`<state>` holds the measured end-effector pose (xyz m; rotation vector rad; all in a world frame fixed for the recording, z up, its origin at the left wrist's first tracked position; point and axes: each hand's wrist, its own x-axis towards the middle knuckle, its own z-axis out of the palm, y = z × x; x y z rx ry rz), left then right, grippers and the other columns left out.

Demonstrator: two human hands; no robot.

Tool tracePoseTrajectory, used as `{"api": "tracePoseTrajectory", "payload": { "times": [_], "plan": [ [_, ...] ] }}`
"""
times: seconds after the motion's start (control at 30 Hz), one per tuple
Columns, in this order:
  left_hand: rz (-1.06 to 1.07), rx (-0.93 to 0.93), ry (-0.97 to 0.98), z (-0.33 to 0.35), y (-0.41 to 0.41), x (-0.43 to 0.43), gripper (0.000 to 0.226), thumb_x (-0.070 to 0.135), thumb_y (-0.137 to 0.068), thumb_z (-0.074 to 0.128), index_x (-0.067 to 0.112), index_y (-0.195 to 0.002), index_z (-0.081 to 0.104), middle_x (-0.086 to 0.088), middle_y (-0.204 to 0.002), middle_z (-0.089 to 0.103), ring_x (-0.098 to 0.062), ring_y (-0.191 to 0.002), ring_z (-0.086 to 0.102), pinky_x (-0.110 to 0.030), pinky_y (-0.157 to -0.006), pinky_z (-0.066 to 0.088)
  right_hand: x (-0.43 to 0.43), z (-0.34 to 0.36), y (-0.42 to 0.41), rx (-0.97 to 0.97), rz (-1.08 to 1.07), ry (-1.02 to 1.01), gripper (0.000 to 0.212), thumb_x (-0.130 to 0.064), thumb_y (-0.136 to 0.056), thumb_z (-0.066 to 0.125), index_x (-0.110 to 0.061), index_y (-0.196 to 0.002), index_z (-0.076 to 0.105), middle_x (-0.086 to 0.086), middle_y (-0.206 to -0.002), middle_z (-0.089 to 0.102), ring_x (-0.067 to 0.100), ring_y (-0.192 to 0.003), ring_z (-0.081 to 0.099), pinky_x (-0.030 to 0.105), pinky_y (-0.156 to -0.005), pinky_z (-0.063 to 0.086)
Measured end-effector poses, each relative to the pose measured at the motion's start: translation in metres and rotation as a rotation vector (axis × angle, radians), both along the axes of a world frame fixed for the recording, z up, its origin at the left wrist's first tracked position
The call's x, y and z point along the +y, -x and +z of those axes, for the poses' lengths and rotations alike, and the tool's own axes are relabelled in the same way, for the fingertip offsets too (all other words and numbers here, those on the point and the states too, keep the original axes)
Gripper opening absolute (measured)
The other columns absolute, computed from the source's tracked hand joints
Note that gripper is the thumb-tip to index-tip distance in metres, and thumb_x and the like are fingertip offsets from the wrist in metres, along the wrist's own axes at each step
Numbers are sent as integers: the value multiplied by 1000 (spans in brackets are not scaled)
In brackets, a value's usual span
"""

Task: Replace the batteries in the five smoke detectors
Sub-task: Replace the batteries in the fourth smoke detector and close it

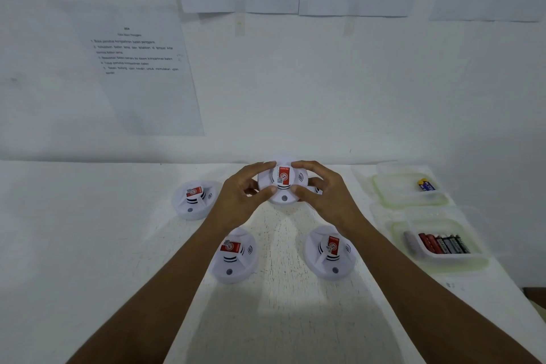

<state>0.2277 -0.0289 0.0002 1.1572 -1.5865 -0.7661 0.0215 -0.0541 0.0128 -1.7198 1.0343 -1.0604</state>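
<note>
- I note left hand [242,198] and right hand [322,195] both gripping the rim of one smoke detector [283,183], far middle of the bench [88,245]
- Three other detectors [193,199] lie around it

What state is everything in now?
White round smoke detector with red sticker: face up, held by both hands.
Left hand: grips its rim.
Right hand: grips its rim.
Far-left white detector: face up, untouched.
Near-left white detector: face up, untouched.
Near-right white detector: face up, untouched.
Far clear plastic tray: one blue-and-yellow battery inside.
Near clear plastic tray: several red and black batteries inside.
</note>
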Motion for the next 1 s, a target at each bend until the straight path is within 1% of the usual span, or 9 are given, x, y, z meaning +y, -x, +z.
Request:
{"api": "tracePoseTrajectory", "payload": {
  "times": [0.17, 0.27, 0.37, 0.47, 0.57, 0.63, 0.73, 0.9, 1.0],
  "plan": [
    [-3, 3, 1, -3, 0, -1, 45, 21, -85, 70, 29, -128, 57, 2, -127, 61, -13, -88, 67, -27, -76, 58, -1, -2, 0, 7, -4, 8, 41, -16, -87, 73, -22, -126, 62, -4, -124, 64, 15, -102, 68, 39, -87, 60],
    [-3, 1, 3, -4, 0, -2, 46, 26, -84, 70, 28, -128, 57, 3, -130, 59, -14, -90, 66, -25, -75, 57, -2, -2, 0, 7, -1, 14, 41, -16, -87, 74, -23, -125, 62, -4, -123, 65, 15, -103, 67, 38, -88, 60],
    [0, -22, 11, -5, -1, -2, 46, 24, -85, 69, 28, -128, 56, 3, -130, 59, -11, -86, 66, -21, -72, 55, -2, -2, 0, -7, 12, 14, 40, -12, -87, 74, -21, -124, 63, -4, -122, 66, 15, -101, 68, 35, -86, 60],
    [0, -31, 16, -5, -2, -4, 45, 21, -86, 70, 26, -129, 57, 3, -130, 59, -11, -86, 67, -22, -73, 56, -3, -2, 0, -21, 23, 10, 40, -12, -87, 74, -23, -123, 64, -6, -121, 66, 13, -99, 69, 32, -82, 61],
    [1, -37, 16, -5, -3, -5, 46, 20, -86, 70, 23, -130, 57, 2, -131, 59, -13, -88, 67, -21, -73, 56, -4, -1, -1, -13, 20, 24, 39, -13, -87, 74, -28, -121, 63, -12, -119, 66, 11, -98, 69, 27, -79, 60],
    [5, -43, 13, -4, -4, -6, 46, 22, -86, 69, 24, -130, 57, 2, -130, 59, -14, -87, 67, -23, -74, 56, -5, -1, -1, -12, 16, 23, 40, -14, -86, 75, -27, -121, 62, -13, -118, 66, 10, -98, 69, 27, -79, 60],
    [6, -36, 4, -5, -4, -5, 47, 23, -86, 70, 25, -131, 57, 2, -126, 61, -14, -84, 67, -22, -74, 56, -5, -2, -2, -19, 17, 11, 40, -14, -85, 75, -25, -122, 63, -11, -119, 66, 10, -98, 69, 26, -78, 60],
    [6, -34, -10, -7, -6, -5, 48, 23, -85, 71, 24, -131, 57, 2, -126, 62, -16, -88, 68, -26, -76, 58, -7, -6, -3, -16, 9, 7, 42, -15, -86, 75, -21, -125, 63, -5, -121, 67, 13, -99, 70, 28, -81, 60],
    [6, -39, -2, -7, -7, -6, 49, 21, -85, 72, 24, -131, 57, 2, -126, 62, -16, -92, 68, -24, -76, 58, -8, -7, -4, -13, 12, 18, 43, -14, -86, 75, -19, -126, 62, -3, -122, 67, 12, -100, 69, 24, -81, 58]
  ]
}}
